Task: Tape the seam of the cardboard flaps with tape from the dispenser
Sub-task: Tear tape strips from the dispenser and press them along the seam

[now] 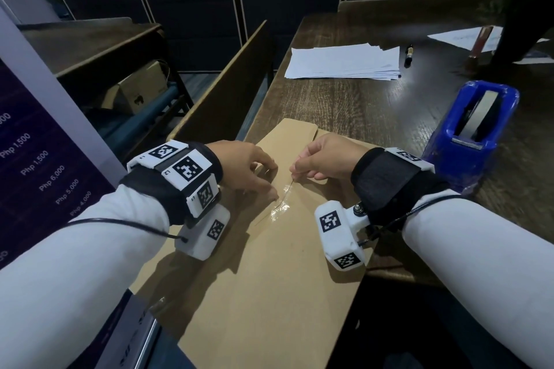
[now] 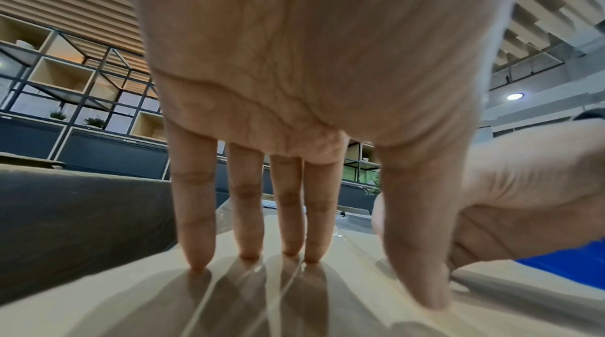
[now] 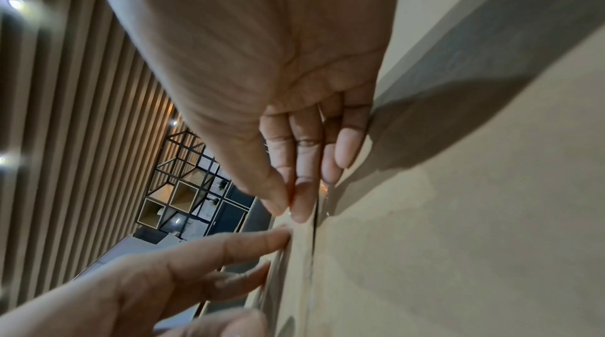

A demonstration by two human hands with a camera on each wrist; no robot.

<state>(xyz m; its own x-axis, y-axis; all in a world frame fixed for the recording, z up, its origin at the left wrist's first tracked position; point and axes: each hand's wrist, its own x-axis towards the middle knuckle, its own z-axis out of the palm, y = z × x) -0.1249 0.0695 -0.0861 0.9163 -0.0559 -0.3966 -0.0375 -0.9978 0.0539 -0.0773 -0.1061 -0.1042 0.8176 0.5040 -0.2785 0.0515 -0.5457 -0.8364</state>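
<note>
A dark sign (image 1: 39, 165) at 9 o'clock has pale writing on it: "Php 1,500" two times, then "Php 6,000", "Php 5,000" and "Php 4,000". The bands on both wrists carry black-and-white square code marks. One has a small "L2" by it.

The cardboard flaps (image 1: 269, 263) lie flat on the dark wood surface (image 1: 359, 105), right in front of the person. A thin dark seam (image 1: 286, 193) runs along where they meet. A shiny strip of clear tape (image 1: 280, 210) lies over part of the seam, between the two hands.

The left hand (image 1: 239, 168) is at 9 o'clock of the seam. Its fingers (image 2: 249, 213) are straight and a little spread, with the tips pressing down on the cardboard and the tape. Its thumb (image 2: 415, 239) points down at the cardboard too.

The right hand (image 1: 325, 156) is at 3 o'clock of the seam. Its grip is pressed together: thumb and first finger pinch the far end of the tape, just above the seam. The other fingers (image 3: 347, 151) are loosely bent beside them.

The blue tape dispenser (image 1: 470, 129) stands on the surface at 2 o'clock, well apart from the flaps, with a roll of tape in it. A stack of white paper (image 1: 344, 63) lies at 12 o'clock, with a dark pen (image 1: 408, 55) just beside it.
</note>
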